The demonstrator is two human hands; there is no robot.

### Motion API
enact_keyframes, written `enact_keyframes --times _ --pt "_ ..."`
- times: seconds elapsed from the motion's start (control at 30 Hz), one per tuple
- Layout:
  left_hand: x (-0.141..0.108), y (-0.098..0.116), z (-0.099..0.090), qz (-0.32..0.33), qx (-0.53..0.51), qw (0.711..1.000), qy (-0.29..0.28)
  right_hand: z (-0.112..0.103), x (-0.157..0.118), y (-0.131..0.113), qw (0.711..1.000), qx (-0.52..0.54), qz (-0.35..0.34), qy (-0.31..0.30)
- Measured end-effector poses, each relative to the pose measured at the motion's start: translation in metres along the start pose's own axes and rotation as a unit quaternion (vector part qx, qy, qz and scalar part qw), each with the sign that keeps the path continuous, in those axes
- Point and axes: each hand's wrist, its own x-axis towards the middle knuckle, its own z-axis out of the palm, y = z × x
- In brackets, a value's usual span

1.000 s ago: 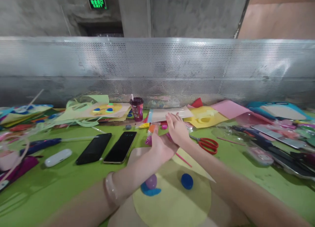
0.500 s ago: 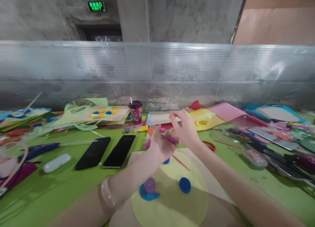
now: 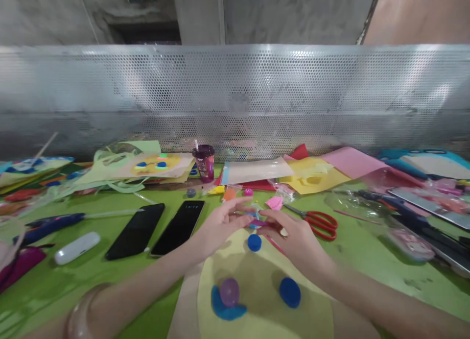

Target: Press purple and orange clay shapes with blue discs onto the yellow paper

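My left hand (image 3: 220, 225) and my right hand (image 3: 293, 233) meet over the top of a pale yellow paper circle (image 3: 264, 265). Between their fingertips is a small purple strip (image 3: 259, 223), which looks like modelling clay; both hands pinch it, partly hiding it. On the circle lie a small blue disc (image 3: 254, 242), a larger blue disc (image 3: 290, 292), and a purple disc (image 3: 229, 292) resting against a blue curved piece (image 3: 223, 309). A thin pink strip (image 3: 275, 245) shows partly beside my right hand.
Red-handled scissors (image 3: 321, 224) lie right of my right hand. Two phones (image 3: 178, 229), a white case (image 3: 77, 247) and a glue gun (image 3: 55, 225) are at left. Behind stand a purple cup (image 3: 204, 163) and coloured papers (image 3: 316, 175), before a perforated metal barrier (image 3: 235, 99).
My right hand has come down to the purple strip. My left hand has turned from palm-up to palm-down, its fingertips now at the strip. The view has tilted down slightly, uncovering the scissors.
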Motion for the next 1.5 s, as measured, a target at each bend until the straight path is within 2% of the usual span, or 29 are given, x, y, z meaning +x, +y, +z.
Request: enact_keyframes --times 0.03,0.1,0.3,0.47,0.63,0.73,0.93,1.03,1.13,1.23,1.4,1.5 --pt "-0.001 -0.003 -0.006 0.006 0.079 0.997 -0.015 0.0 -0.001 0.003 1.0 0.001 0.013 -0.007" --pt "-0.002 -0.008 -0.013 -0.004 0.149 0.988 -0.037 0.001 -0.002 0.008 0.999 0.004 0.031 -0.021" --pt "-0.006 -0.019 -0.014 -0.016 0.145 0.989 -0.019 0.005 -0.009 0.016 0.995 0.049 0.054 -0.067" --pt "-0.007 -0.024 -0.021 -0.052 0.168 0.983 -0.049 0.007 -0.019 0.023 0.988 0.089 0.064 -0.105" --pt "-0.013 -0.024 -0.02 -0.022 0.244 0.969 -0.003 0.007 -0.021 0.024 0.982 0.117 0.114 -0.096" --pt "-0.016 -0.021 -0.017 -0.018 0.254 0.967 -0.004 0.007 -0.02 0.023 0.984 0.114 0.104 -0.093" --pt "-0.017 -0.02 -0.014 -0.025 0.247 0.969 0.003 0.007 -0.018 0.017 0.992 0.091 0.032 -0.083" --pt "-0.016 -0.021 -0.014 -0.013 0.25 0.968 0.009 0.006 -0.018 0.013 0.995 0.072 0.027 -0.065" --pt "-0.015 -0.021 -0.016 -0.013 0.268 0.963 0.006 0.004 -0.02 0.012 0.993 0.082 0.038 -0.079" --pt "-0.014 -0.02 -0.021 -0.023 0.299 0.954 -0.013 0.004 -0.021 0.015 0.99 0.077 0.039 -0.108" --pt "-0.005 -0.017 -0.032 -0.008 0.363 0.928 -0.084 0.007 -0.021 0.016 0.986 0.018 -0.023 -0.167" --pt "0.002 -0.018 -0.039 0.008 0.4 0.907 -0.131 0.01 -0.02 0.014 0.982 0.007 -0.025 -0.189"
